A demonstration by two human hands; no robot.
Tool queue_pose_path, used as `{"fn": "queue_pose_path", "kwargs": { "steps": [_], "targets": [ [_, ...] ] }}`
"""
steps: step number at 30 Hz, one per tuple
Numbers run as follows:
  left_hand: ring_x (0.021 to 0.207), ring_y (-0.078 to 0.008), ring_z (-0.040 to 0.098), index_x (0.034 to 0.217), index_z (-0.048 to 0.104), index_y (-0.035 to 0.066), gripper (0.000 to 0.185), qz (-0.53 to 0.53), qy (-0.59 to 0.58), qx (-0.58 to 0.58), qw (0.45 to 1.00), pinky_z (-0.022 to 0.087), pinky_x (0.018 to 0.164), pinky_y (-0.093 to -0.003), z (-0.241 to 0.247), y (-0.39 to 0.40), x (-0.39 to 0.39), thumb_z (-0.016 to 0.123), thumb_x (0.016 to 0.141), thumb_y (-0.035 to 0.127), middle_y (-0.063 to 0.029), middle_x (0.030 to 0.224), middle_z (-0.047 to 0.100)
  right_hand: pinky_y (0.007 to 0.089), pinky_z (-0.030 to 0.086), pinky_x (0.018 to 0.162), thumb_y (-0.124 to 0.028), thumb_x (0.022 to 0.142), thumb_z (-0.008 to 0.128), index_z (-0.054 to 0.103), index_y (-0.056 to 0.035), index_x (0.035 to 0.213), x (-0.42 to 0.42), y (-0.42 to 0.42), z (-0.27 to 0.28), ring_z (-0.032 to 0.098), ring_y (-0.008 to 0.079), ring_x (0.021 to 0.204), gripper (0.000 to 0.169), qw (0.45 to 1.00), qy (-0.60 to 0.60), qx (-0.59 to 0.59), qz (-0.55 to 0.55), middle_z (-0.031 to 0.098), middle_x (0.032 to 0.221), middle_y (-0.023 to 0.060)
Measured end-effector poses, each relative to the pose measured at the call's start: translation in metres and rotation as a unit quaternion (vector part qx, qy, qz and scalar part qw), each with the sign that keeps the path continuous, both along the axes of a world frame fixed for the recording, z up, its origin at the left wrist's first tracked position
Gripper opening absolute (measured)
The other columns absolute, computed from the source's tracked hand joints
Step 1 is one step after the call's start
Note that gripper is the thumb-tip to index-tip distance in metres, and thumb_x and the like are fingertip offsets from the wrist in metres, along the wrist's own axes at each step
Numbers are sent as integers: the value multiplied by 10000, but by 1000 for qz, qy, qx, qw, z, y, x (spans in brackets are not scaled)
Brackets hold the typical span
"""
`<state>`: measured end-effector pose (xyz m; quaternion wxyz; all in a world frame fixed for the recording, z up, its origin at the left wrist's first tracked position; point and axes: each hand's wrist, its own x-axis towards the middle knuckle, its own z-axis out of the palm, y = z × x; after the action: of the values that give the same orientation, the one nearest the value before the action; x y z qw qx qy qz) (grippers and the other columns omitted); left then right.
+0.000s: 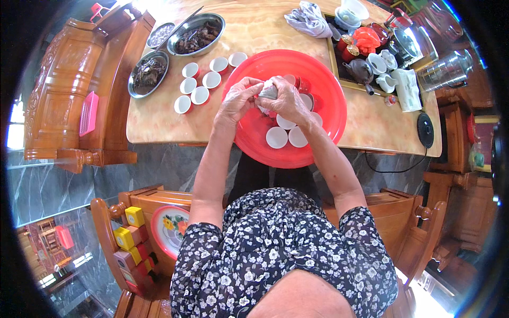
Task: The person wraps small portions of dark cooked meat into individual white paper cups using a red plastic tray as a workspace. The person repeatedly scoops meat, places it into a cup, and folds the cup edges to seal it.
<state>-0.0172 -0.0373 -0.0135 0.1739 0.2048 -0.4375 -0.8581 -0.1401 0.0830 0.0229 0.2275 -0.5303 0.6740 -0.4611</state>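
My right hand (287, 99) grips a small whitish, crumpled-looking item (269, 90), whose exact kind I cannot tell. My left hand (239, 99) meets it from the other side, thumb and fingertips pinched at its edge. Both hands are over a big red plastic basin (254, 147) at the table's front edge. Inside the basin, several white-lined paper cups (276, 137) lie to the right of and below the hands, some partly hidden by my right forearm. Left of the basin, several red paper cups with white insides (200, 95) stand upright on the marble-patterned table (159, 125).
Metal bowls of dark food pieces (199, 37) stand at the back left, chopsticks (181, 27) across one. A grey cloth (308, 20) lies at the back. On the right are a tea tray with a dark teapot (359, 71), white cups, a glass kettle (445, 71) and a black corded disc (425, 130).
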Motion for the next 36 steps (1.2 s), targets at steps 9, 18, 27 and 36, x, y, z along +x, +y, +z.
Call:
{"fn": "queue_pose_path", "kwargs": {
  "steps": [9, 18, 27, 36],
  "targets": [
    [876, -129, 589, 966, 507, 78, 218, -19, 72, 16, 997, 513, 683, -293, 3, 7, 0, 664, 854, 179, -35, 961, 591, 267, 483, 610, -234, 742, 737, 619, 5, 884, -2, 9, 12, 588, 92, 682, 302, 990, -137, -14, 32, 637, 751, 53],
    [794, -145, 604, 983, 537, 64, 289, -37, 74, 34, 996, 520, 664, -315, 3, 13, 1, 539, 929, 348, -57, 889, 606, 214, 430, 529, -230, 894, 599, 638, -38, 803, 4, 12, 21, 529, 39, 610, 216, 949, -310, -53, 30, 599, 690, -23],
    [810, -156, 611, 971, 547, 55, 271, -33, 53, 1, 998, 537, 724, -340, 12, 12, 0, 489, 956, 319, -66, 914, 601, 250, 439, 554, -244, 841, 662, 603, -28, 818, -9, 4, 1, 516, 55, 632, 225, 973, -219, -74, 2, 583, 696, -12],
    [800, -148, 601, 981, 527, 38, 171, -61, 77, 4, 995, 521, 703, -305, 6, 2, 1, 576, 912, 186, -68, 928, 595, 355, 449, 619, -203, 684, 778, 525, 5, 838, -6, 6, 11, 563, 203, 691, 362, 997, -3, -73, -9, 579, 754, 113]
  ]
}}
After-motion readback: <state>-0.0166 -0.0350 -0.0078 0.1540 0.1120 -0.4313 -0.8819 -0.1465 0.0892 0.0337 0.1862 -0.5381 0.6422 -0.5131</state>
